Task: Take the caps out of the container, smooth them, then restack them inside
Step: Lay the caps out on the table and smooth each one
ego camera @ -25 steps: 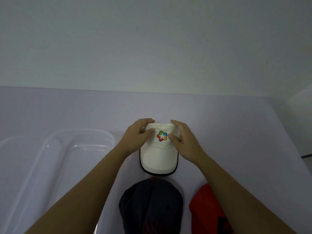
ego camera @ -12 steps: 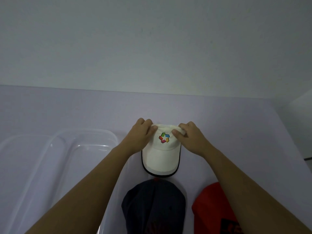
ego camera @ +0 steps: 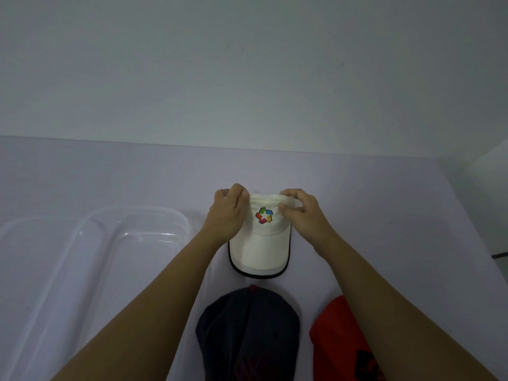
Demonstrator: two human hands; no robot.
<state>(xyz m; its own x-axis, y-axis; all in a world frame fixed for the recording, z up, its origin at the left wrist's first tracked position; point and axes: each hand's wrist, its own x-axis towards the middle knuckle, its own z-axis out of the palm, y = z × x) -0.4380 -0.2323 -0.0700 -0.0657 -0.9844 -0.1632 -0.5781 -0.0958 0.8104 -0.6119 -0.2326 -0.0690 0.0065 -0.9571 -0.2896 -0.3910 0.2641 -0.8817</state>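
A white cap [ego camera: 259, 248] with a multicoloured logo and a black-edged brim lies flat on the table, brim toward me. My left hand [ego camera: 227, 213] pinches the left side of its crown and my right hand [ego camera: 301, 213] pinches the right side, fingers curled over the far edge. Nearer to me lie a dark navy cap [ego camera: 248, 334] with a red top button and, to its right, a red cap [ego camera: 343, 345] partly cut off by the frame. The clear plastic container [ego camera: 90, 243] sits on the left with nothing visible inside.
The pale lilac table [ego camera: 384, 215] runs back to a plain wall. Its right edge slants down past the red cap, with a dark cable end at the far right.
Both hands have slid from the front of the white cap's crown to its far top edge, with fingers now curled and pinching the fabric. The cap stays in place.
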